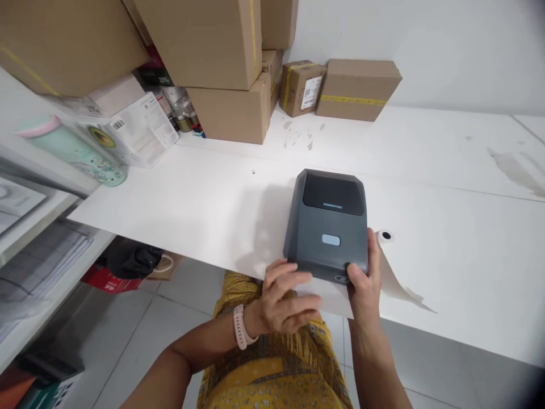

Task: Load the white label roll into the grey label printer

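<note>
At left, the left hand [287, 298] has its fingers loosely spread by the near edge of a smooth, boxy, dark-grey device [330, 227], contact unclear. The device, its casing apparently closed, is at the near edge of the glossy white worktop [204, 199], its near right corner gripped by the right hand [365, 281]. At right, 1 small round paper roll [380, 238] lies outside it, its thin, curling strip [394, 279] partly unwound.

Open surface [204, 199] left of the device [327, 224], roll [379, 236] and paper strip [390, 281] just right of it, boxes [225, 111] blocking back left
</note>
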`<state>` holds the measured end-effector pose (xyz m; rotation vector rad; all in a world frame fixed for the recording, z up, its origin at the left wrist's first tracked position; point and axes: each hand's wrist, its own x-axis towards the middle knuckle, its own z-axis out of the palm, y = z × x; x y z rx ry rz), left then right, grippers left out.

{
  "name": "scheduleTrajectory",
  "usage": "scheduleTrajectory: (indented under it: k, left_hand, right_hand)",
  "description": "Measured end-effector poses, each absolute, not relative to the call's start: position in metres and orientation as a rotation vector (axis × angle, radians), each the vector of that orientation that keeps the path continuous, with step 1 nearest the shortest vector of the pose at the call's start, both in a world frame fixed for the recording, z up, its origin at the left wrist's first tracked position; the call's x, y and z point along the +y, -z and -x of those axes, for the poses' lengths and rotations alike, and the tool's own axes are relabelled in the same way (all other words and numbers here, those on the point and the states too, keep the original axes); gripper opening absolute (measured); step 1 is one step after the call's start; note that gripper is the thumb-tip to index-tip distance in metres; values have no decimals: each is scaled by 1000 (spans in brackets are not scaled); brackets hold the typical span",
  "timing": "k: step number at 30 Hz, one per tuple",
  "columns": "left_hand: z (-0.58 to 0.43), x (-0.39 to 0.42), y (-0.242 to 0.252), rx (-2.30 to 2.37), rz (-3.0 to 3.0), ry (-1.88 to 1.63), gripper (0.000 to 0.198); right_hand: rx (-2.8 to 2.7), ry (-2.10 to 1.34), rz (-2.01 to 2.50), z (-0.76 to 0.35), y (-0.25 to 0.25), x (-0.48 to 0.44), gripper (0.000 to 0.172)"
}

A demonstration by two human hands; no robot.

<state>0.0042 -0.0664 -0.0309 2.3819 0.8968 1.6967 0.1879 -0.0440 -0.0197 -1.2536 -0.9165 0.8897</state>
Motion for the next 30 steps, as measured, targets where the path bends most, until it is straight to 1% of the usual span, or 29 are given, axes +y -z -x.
scheduleTrajectory:
  k: [2, 4, 8, 11, 16, 18, 20, 21, 22, 23, 24, 25, 27, 28, 30]
  left_hand:
    - [-2, -56, 26, 961, -2134, -1650, 50]
    - [-1, -44, 20, 1032, -1806, -1539, 66]
    - [-8, -26, 10, 918, -1360, -1248, 81]
    - [-15, -23, 6, 862, -1249, -1220, 82]
    - [-14, -22, 5, 892, -1275, -1220, 81]
    - [-11, -30, 9, 942, -1311, -1206, 81]
    - [-8, -46, 13, 1071, -1359, -1286, 79]
    - [-7, -57, 16, 1162, -1369, -1361, 75]
    - [-5, -67, 18, 1245, -1355, -1456, 65]
    - [-4, -76, 19, 1298, -1299, -1522, 47]
    - [-3, -83, 20, 1306, -1238, -1484, 31]
    - [-2, -87, 18, 1268, -1194, -1355, 28]
    - [-3, -88, 12, 1124, -1091, -966, 49]
    - [-5, -85, 8, 1056, -1035, -798, 56]
    - [-11, -76, 0, 992, -952, -635, 59]
  right_hand:
    - [-911, -904, 1253, -188, 21, -44, 99]
    - [-920, -891, 1254, -188, 22, -44, 98]
    - [-971, -839, 1266, -187, 23, -44, 93]
    - [-1033, -770, 1257, -187, 25, -43, 88]
    - [-1139, -677, 1221, -188, 25, -43, 79]
    - [-1219, -576, 1213, -187, 19, -44, 70]
    - [-1335, -415, 1195, -186, 12, -46, 56]
    - [-1400, -336, 1175, -186, 9, -46, 49]
    - [-1461, -275, 1149, -186, 6, -46, 44]
    - [-1512, -236, 1119, -187, 4, -45, 42]
    - [-1548, -216, 1090, -188, 2, -44, 40]
    - [-1570, -207, 1066, -189, 1, -43, 39]
    - [-1581, -194, 1044, -191, 2, -41, 37]
    - [-1583, -186, 1040, -192, 3, -41, 37]
    - [-1586, -181, 1043, -193, 4, -40, 36]
